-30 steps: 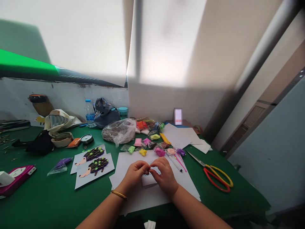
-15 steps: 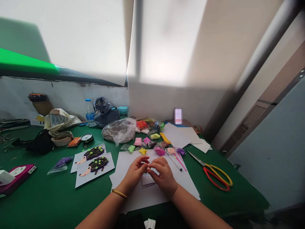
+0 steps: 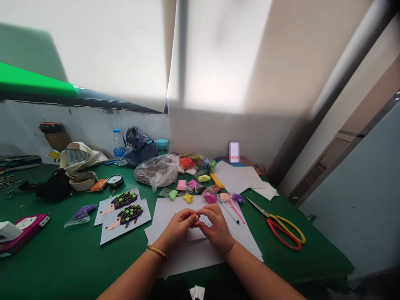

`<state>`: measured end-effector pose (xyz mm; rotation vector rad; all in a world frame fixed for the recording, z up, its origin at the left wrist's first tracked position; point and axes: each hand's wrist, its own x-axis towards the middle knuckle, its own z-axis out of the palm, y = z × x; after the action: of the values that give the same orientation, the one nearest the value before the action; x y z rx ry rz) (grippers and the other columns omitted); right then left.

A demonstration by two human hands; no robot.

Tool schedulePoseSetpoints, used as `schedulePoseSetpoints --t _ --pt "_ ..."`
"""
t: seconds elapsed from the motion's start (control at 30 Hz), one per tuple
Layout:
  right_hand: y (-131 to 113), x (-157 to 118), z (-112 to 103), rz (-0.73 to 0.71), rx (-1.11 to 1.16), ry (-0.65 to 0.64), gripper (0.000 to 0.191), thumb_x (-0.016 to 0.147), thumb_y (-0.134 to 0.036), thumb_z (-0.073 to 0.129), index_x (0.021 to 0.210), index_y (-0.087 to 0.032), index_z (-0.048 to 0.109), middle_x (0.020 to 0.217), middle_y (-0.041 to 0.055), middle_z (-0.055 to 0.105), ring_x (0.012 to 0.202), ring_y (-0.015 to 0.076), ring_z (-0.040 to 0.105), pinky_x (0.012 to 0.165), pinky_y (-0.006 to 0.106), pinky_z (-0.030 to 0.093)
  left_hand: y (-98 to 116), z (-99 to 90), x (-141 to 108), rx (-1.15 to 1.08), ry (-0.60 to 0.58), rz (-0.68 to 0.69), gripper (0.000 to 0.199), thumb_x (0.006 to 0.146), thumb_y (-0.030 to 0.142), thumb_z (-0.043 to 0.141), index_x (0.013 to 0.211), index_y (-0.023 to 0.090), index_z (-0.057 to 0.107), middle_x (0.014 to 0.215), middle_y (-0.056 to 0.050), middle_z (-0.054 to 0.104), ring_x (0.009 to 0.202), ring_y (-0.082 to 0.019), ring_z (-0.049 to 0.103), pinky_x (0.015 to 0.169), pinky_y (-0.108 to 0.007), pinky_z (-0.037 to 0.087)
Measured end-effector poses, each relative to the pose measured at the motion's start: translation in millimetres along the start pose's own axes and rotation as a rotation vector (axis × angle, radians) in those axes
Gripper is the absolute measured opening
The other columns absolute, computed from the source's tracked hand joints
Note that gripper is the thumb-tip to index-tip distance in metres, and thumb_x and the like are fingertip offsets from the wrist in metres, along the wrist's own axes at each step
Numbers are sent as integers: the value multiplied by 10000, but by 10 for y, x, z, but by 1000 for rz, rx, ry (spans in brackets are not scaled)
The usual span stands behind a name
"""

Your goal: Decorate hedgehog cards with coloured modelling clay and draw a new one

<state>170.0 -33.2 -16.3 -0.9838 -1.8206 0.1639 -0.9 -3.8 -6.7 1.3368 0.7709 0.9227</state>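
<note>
Head view | do it well: soft, small pinches, low over the card [image 3: 205,220] | left hand [image 3: 177,229], right hand [image 3: 218,230]: tips close together, fingers curled; can't tell if they pinch a tiny thing | card: blue marks, under the hands, on white paper [image 3: 184,265]

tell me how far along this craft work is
Two hedgehog pictures look finished, spines dotted green. Now the left hand and right hand meet over a white card, any piece between them hidden. Probably left: filling that card, whose visible part shows only blue marks.
</note>
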Motion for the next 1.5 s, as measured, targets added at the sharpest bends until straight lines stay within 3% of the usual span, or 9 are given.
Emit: schedulePoseSetpoints --t 0.2,0.4,0.63,0.8,1.0,1.1,1.27,1.37,1.5 --pt "11 -18 -10 2 7 8 287 942 -416 551 1165 -240 598 1011 69 631 968 230 558 865 407 475 30 11 -27 30 -49 10 411 749 541 692 864 147 704 711 -21 611 677 -142 503 674 -275 416" --pt "38 -18 -13 -8 18 6 379 922 -527 534 1167 -245 601 1018 78 624 973 242 555 865 418 478 17 4 -20 16 -64 6 388 739 534 706 748 147 675 627 1 572 621 -129 490 630 -261 400" --pt "-10 7 -20 14 17 -4 203 882 -397 655 1022 -253 683 972 55 625 938 217 566 841 379 495 -1 -6 -3 45 0 15 363 714 499 738 753 140 698 660 -8 597 657 -137 502 658 -264 408" --pt "-24 15 -24 20 32 -3 194 874 -379 671 1026 -262 692 969 55 629 943 219 567 846 384 495 19 -7 -7 88 36 8 394 707 531 729 760 140 709 650 -12 601 646 -143 498 646 -264 403" --pt "-1 4 -20 12 25 9 140 916 -313 614 1013 -265 702 955 55 624 929 213 565 833 382 492 48 -4 -38 140 -10 63 492 823 618 559 728 151 680 634 -19 600 639 -148 515 643 -260 418" --pt "-8 6 -22 16 21 -1 153 929 -316 593 1013 -266 710 943 57 623 920 211 567 825 380 493 55 -3 -44 185 27 75 512 813 643 552 702 159 675 620 -20 599 634 -156 535 640 -265 432" --pt "7 -3 -18 -1 -7 -10 188 914 -334 617 1073 -277 699 961 53 633 939 215 571 840 382 498 52 -1 -26 203 83 60 431 705 589 697 703 158 688 629 -20 614 630 -158 544 633 -269 438" --pt "52 -2 -43 -4 -17 10 228 933 -318 573 1133 -255 661 1022 70 636 986 226 573 878 398 495 38 -24 -11 198 165 74 414 710 572 691 695 158 682 629 -17 608 621 -157 552 626 -274 450" --pt "194 8 -100 124 -96 46 275 959 -226 447 1177 -228 615 1068 80 654 1020 230 591 904 418 489 11 -91 6 226 322 91 381 735 546 671 746 165 685 704 -29 645 641 -170 592 625 -286 476"
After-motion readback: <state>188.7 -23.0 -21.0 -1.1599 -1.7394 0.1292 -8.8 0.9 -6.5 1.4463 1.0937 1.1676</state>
